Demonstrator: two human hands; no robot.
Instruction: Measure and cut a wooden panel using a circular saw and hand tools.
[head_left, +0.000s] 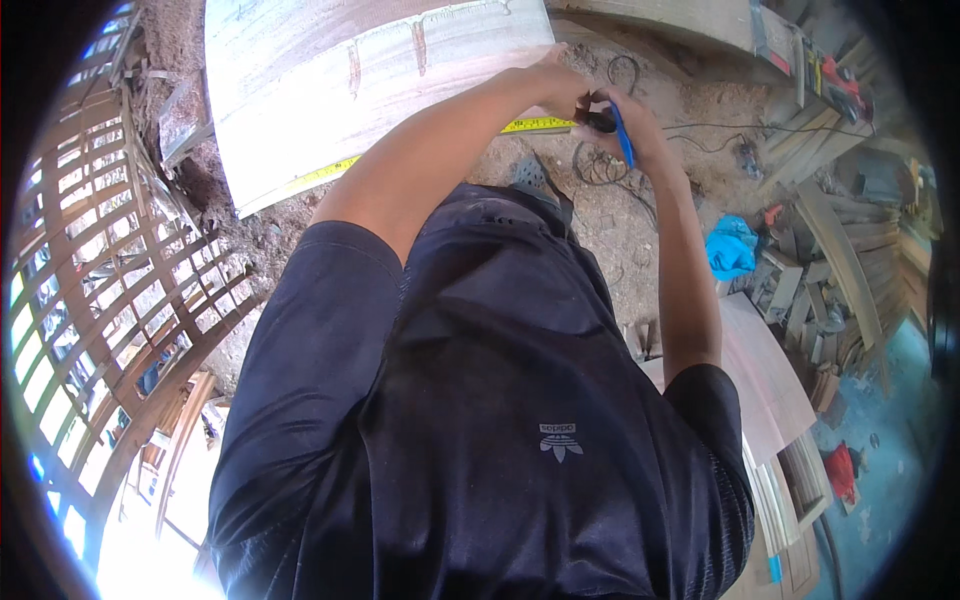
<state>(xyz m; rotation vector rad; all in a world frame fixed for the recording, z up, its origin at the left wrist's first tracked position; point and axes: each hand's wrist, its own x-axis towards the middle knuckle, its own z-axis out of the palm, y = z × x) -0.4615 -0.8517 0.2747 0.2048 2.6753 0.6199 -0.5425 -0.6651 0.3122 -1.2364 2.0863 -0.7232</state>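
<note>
A pale board (290,90) with reddish-brown marks has a yellow tape measure blade (530,124) stretched along its lower edge. My left hand (555,88) is at the board's right end, fingers curled beside the dark tape case (600,120); what they grip is unclear. My right hand (640,130) is closed around a flat blue object (622,138) at that case; whether the two are one piece I cannot tell. My shoe (530,178) shows below the board, beyond my dark clothing.
Wooden lattice (100,280) stands at left. Cables (700,127) lie on the dirt floor (660,230). At right are tools (840,90), a blue cloth (730,245), wood scraps (835,270), leaning sheets (760,370) and a red item (842,468). A beam (670,25) runs along the top.
</note>
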